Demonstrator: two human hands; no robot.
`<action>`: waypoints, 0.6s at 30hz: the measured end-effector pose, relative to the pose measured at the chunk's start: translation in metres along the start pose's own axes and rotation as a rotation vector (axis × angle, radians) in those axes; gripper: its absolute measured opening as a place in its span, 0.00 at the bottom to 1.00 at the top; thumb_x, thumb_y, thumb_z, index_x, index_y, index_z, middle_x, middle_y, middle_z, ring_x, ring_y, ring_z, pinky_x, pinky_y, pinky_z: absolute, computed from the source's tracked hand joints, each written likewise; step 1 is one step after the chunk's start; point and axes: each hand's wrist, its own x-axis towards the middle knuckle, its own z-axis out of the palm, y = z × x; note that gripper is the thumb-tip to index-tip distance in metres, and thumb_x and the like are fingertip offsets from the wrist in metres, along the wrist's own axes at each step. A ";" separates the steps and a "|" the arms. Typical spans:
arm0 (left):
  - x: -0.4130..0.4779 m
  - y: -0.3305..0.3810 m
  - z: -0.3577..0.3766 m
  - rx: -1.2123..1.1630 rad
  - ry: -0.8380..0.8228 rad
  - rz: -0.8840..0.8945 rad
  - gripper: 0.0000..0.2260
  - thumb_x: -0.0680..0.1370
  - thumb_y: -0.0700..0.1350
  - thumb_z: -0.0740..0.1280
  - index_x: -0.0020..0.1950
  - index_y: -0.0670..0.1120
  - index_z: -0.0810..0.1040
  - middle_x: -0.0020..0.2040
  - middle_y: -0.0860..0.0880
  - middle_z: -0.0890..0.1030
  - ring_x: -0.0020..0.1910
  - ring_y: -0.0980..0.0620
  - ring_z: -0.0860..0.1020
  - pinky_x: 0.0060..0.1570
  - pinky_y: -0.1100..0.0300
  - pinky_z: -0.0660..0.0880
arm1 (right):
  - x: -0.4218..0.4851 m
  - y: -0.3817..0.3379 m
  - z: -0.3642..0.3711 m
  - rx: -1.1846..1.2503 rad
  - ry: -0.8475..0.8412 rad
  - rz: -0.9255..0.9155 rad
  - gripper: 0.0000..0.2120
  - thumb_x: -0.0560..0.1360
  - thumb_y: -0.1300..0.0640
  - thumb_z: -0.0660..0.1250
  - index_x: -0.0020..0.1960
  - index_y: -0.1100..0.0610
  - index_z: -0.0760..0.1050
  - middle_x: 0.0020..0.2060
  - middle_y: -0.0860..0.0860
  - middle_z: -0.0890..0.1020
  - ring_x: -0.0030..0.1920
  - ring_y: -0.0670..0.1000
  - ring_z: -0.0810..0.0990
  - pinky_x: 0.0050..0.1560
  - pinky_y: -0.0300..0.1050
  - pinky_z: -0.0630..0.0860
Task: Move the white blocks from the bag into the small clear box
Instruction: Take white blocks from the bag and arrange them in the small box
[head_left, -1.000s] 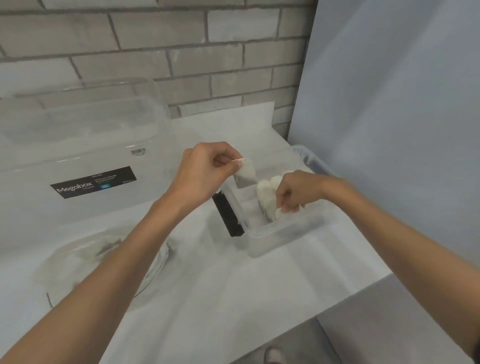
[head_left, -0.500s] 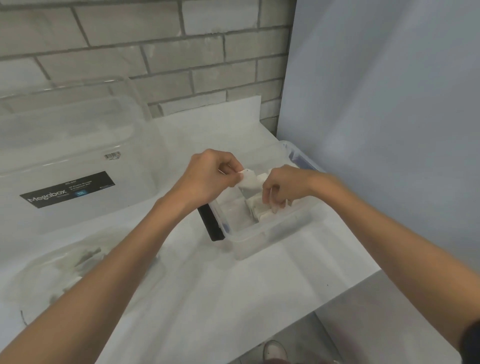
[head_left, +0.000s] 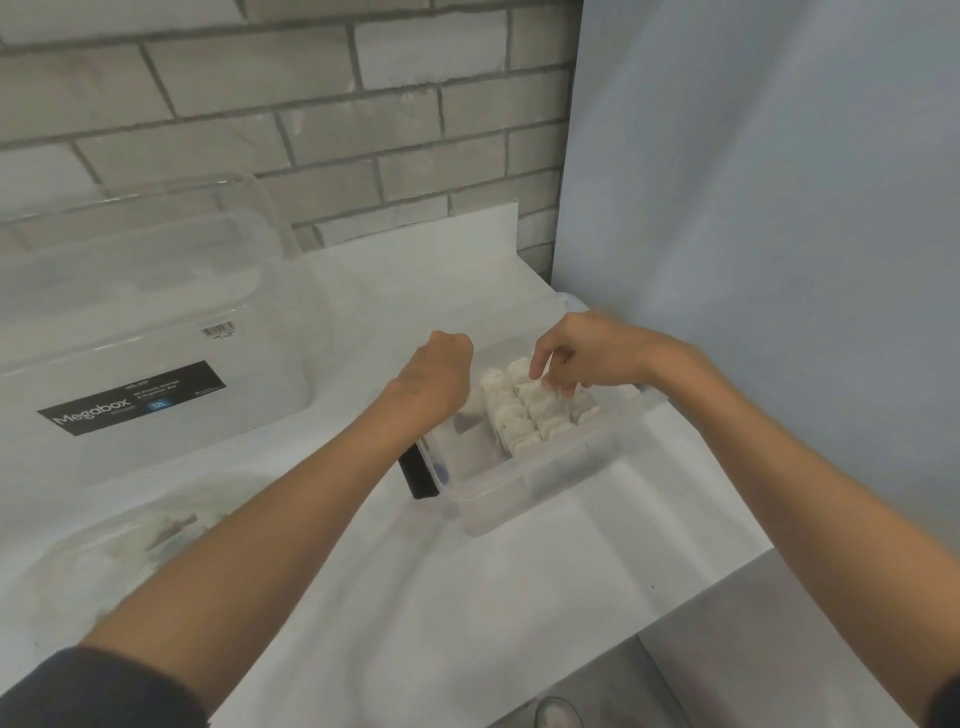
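The small clear box (head_left: 524, 499) sits at the table's right side. Several white blocks (head_left: 519, 415) lie packed in rows in its right half. My right hand (head_left: 576, 356) hovers over the far rows, its fingertips touching the top blocks. My left hand (head_left: 441, 374) is curled into a fist over the box's left rim; what it holds, if anything, is hidden. The clear bag (head_left: 119, 556) with a few white blocks in it lies at the near left, partly behind my left forearm.
A large clear Megabox tub (head_left: 135, 332) stands at the back left against the brick wall. A black flat object (head_left: 415, 475) lies against the small box's left side. A pale blue panel (head_left: 753, 234) rises right of the table edge.
The white block that my hands held over the box is no longer between them. My right hand rose onto the far rows of blocks and my left fist closed at the rim.
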 end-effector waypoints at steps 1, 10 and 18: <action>0.001 0.002 0.001 0.014 0.004 -0.007 0.12 0.75 0.27 0.63 0.57 0.35 0.74 0.54 0.40 0.75 0.51 0.43 0.79 0.47 0.57 0.77 | 0.000 0.001 0.000 -0.001 -0.001 -0.002 0.07 0.74 0.61 0.68 0.51 0.55 0.81 0.41 0.55 0.85 0.42 0.49 0.83 0.46 0.46 0.79; 0.006 0.012 0.009 0.107 -0.017 -0.023 0.14 0.77 0.30 0.63 0.63 0.36 0.69 0.62 0.39 0.71 0.56 0.44 0.78 0.42 0.61 0.69 | 0.001 0.008 -0.002 -0.007 0.000 -0.025 0.07 0.74 0.61 0.68 0.52 0.56 0.81 0.38 0.49 0.85 0.38 0.46 0.83 0.38 0.37 0.74; -0.002 0.019 0.013 0.410 0.107 0.025 0.15 0.74 0.27 0.61 0.59 0.38 0.72 0.57 0.42 0.76 0.53 0.45 0.79 0.42 0.60 0.71 | 0.002 0.009 -0.002 -0.010 -0.015 -0.031 0.06 0.74 0.59 0.68 0.51 0.54 0.81 0.39 0.54 0.85 0.38 0.44 0.82 0.42 0.41 0.76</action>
